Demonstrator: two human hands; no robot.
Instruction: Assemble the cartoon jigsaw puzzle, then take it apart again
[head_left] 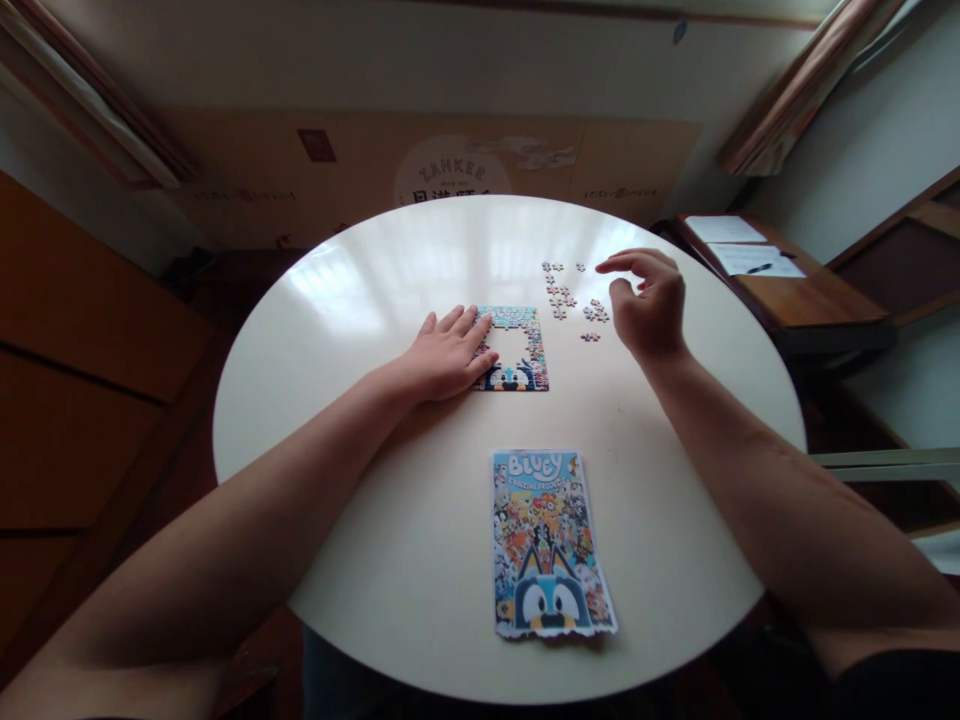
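On white round tabletop (420,540): left hand (442,357) spread on multicolored rectangular puzzle (511,378); right hand (654,302), grip parted, near small knobbed multicolored pieces (556,296).

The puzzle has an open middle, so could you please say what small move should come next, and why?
Perhaps have the right hand pick up the loose piece nearest its forefinger: thumb and forefinger are parted nearby, and the left hand rests on the puzzle, whose middle lacks pieces.
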